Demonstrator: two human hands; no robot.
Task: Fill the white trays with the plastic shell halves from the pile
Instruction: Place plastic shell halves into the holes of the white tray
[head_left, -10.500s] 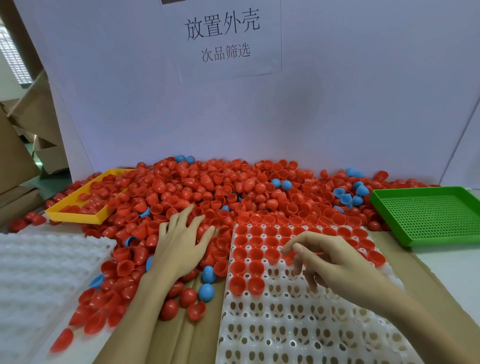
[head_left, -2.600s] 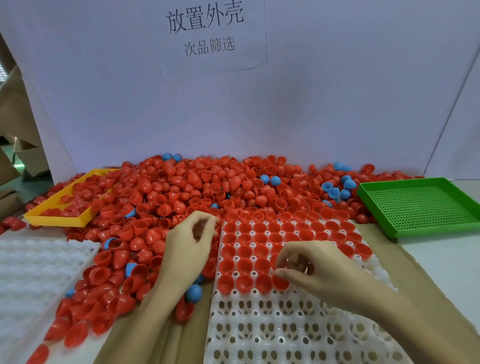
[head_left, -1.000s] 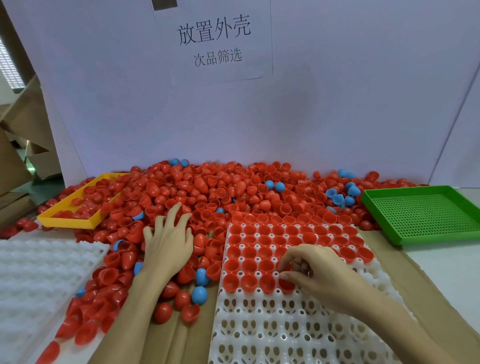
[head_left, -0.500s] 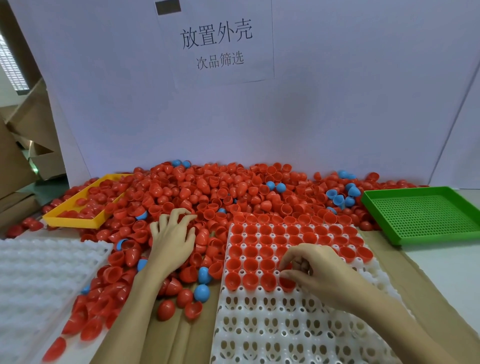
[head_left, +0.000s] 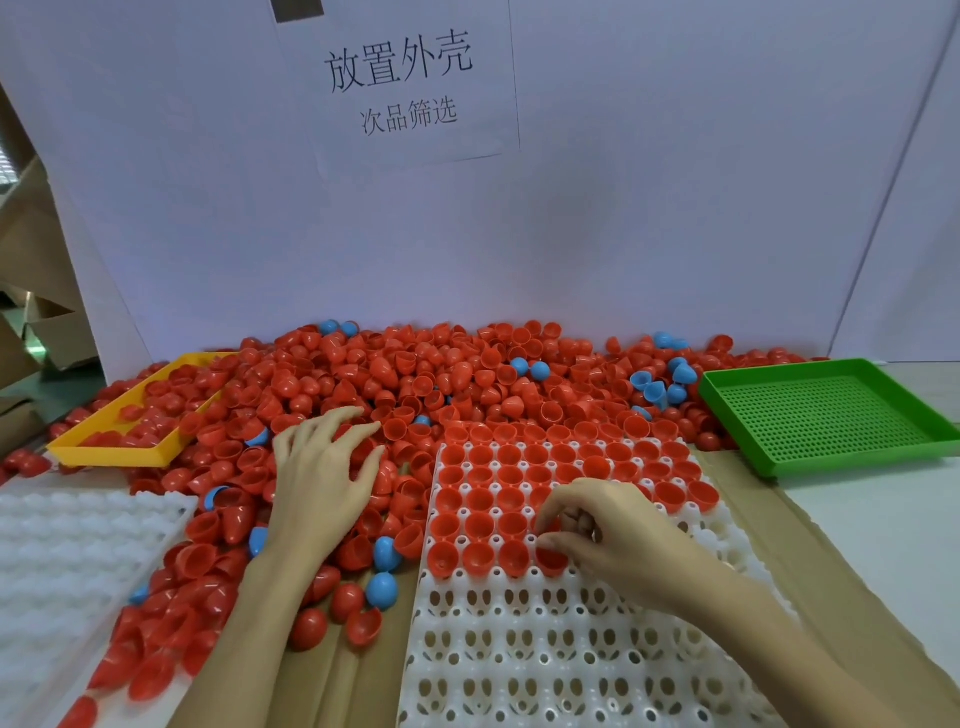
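A big pile of red shell halves (head_left: 415, 379), with a few blue ones mixed in, fills the back of the table. The white tray (head_left: 519, 654) in front of me has its far rows filled with red shells, open side up; its near rows are bare. My right hand (head_left: 608, 530) hovers over the last filled row with curled fingers and pinches a red shell (head_left: 551, 561) at a cell there. My left hand (head_left: 324, 478) lies on the pile left of the tray, fingers spread over loose shells. A second white tray (head_left: 62, 561) sits at the far left.
A yellow tray (head_left: 111, 452) half buried in red shells stands at the back left. A green perforated tray (head_left: 831, 415) stands at the right. Loose blue shells (head_left: 382, 590) lie between my left arm and the centre tray. A white board with a sign closes the back.
My left hand has slid a little farther into the pile and spread its fingers. My right hand stays at the same cell of the last filled row.
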